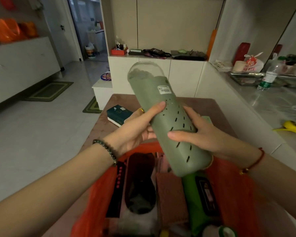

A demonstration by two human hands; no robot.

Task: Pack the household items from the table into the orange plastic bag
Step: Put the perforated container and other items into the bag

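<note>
A long grey-green plastic container (pixel 162 106) with small slots and a clear domed end is held tilted above the orange plastic bag (pixel 232 190). My left hand (pixel 137 129) grips its left side and my right hand (pixel 195 132) grips its right side. The container's lower end hangs just over the bag's open mouth. Inside the bag lie a dark oval item (pixel 140 182), a bright green tube (pixel 195 200), a brown flat pack (pixel 171 197) and other things. A dark teal box (pixel 118 113) lies on the brown table (pixel 210 108) beyond my hands.
A white counter on the right carries a water bottle (pixel 270 74), a metal tray (pixel 246 76), bags and a yellow object (pixel 290 126). White cabinets (pixel 154 72) stand behind the table. Green floor mats (pixel 48 91) lie at left. More orange bags (pixel 9 29) sit on a far left ledge.
</note>
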